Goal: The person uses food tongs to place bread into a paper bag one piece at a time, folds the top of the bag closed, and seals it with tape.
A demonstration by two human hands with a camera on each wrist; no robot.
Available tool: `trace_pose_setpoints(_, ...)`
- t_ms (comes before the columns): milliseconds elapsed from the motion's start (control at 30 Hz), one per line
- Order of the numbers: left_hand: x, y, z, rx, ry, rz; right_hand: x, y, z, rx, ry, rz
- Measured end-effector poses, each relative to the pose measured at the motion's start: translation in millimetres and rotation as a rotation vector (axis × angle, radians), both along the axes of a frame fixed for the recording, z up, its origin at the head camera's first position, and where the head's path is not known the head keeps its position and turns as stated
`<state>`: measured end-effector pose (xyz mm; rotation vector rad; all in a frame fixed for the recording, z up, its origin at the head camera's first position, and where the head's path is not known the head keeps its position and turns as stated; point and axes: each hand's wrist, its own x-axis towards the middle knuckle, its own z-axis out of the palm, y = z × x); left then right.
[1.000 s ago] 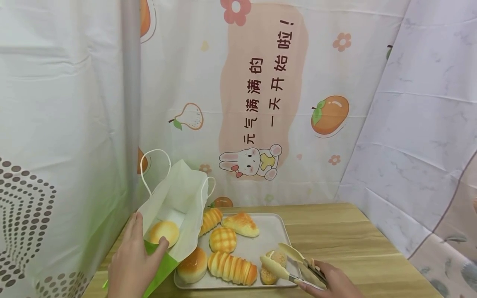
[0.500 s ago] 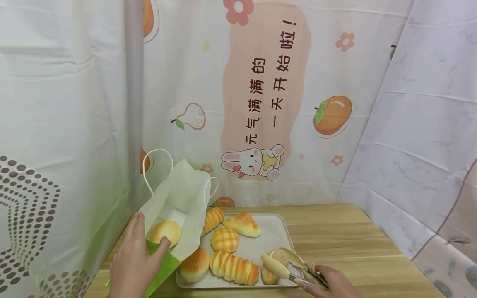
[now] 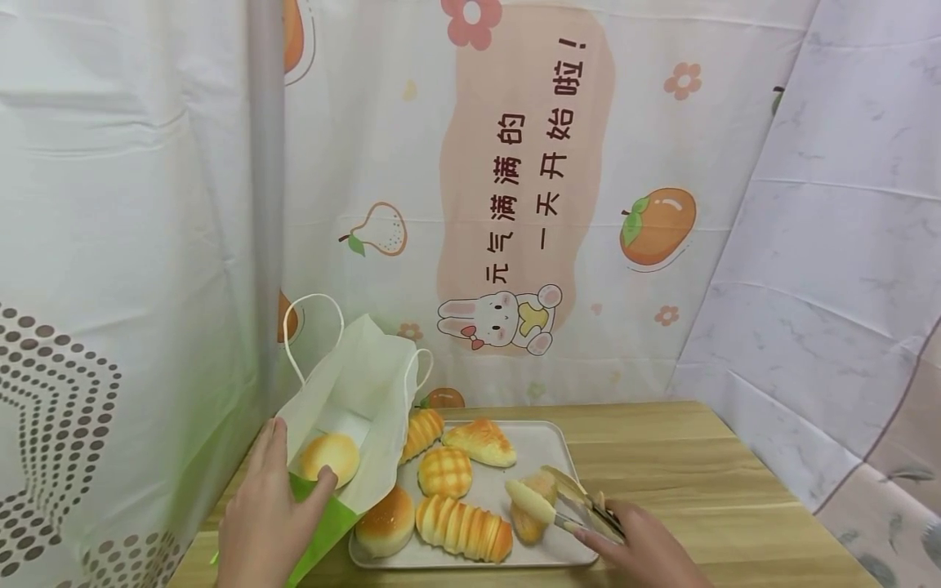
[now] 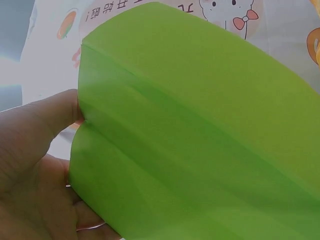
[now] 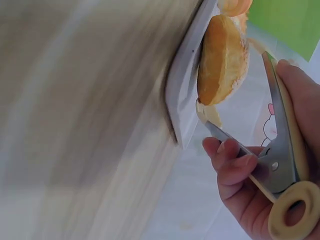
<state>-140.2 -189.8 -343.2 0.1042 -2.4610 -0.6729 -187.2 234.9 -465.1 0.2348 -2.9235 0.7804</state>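
My left hand (image 3: pixel 265 510) holds the rim of a green paper bag (image 4: pixel 200 145) that tilts toward me, thumb over its edge. Inside the white-lined mouth lies a round pale-golden bun (image 3: pixel 334 456), close to the thumb. The right hand (image 3: pixel 650 547) grips cream-tipped metal tongs (image 5: pixel 282 135), fingers and thumb on the two arms. Between the tong tips is an oblong bun with a crumb-like topping (image 5: pixel 222 62), at the tray's right end. The right wrist view shows one tip along its lower end. In the left wrist view, the bag's green side hides its contents.
A pale tray (image 3: pixel 547 445) on the wooden table (image 3: pixel 662 441) bears several breads: a ridged roll (image 3: pixel 465 529), a glossy round bun (image 3: pixel 385 523), a crosshatched bun (image 3: pixel 444 472) and a triangular pastry (image 3: pixel 481 441). The bag partly covers another ridged roll (image 3: pixel 421 433). Curtains surround the table.
The tongs have closed on the oblong bun and moved it slightly up and left in the head view. The left hand and bag stay in place; the view shifts slightly.
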Motion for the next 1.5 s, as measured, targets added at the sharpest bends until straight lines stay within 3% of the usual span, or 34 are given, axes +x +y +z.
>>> trace_pose_setpoints(233, 1.3, -1.2, 1.4, 0.000, -0.002, 0.003, -23.3, -14, 5.9, 0.006, 0.032, -0.016)
trace_pose_setpoints(400, 1.3, -1.2, 2.0, 0.001, 0.004, 0.002, -31.4, -21, 8.3, 0.004, 0.039, -0.026)
trace_pose_setpoints(733, 1.3, -1.0, 1.7, 0.005, 0.018, 0.005, -24.9, -22, 5.2, 0.008, 0.131, -0.032)
trace_pose_setpoints(867, 1.0, -1.4, 1.2, -0.001, 0.035, 0.000, -21.9, -19, 6.2, -0.001, 0.123, -0.044)
trace_pose_setpoints(1133, -1.2, -0.3, 0.5, -0.005, -0.003, -0.006, -10.0, -15, 7.3, 0.030, 0.145, -0.083)
trace_pose_setpoints(1500, -1.0, 0.2, 0.3, -0.006, 0.006, -0.006, -0.6, -19, -1.5, -0.017, 0.123, -0.014)
